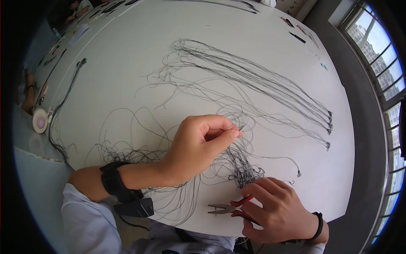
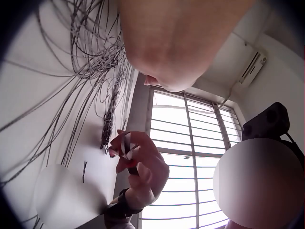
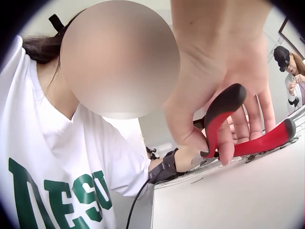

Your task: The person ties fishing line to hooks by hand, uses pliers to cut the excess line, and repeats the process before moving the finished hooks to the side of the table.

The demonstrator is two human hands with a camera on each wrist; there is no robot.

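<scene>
My left hand (image 1: 192,146) pinches a thin dark wire (image 1: 242,127) between thumb and forefinger, over a loose tangle. Only a short tip of that wire shows past the fingertips. In my right hand (image 1: 277,207) I hold pliers (image 1: 223,209) with red and black handles, their nose pointing left and their jaws slightly apart. The right wrist view shows the two handles (image 3: 262,144) spread, with fingers between them. Beside the right fingertips lies a dense clump of curled wire ends (image 1: 245,172).
Long bundles of dark wires (image 1: 258,78) stretch across the white table (image 1: 296,63) to knotted ends at the right. More loose wires (image 1: 122,154) lie around the left forearm. At the far left are another wire bundle (image 1: 67,99) and a round white object (image 1: 40,121). Barred windows (image 1: 391,76) line the right.
</scene>
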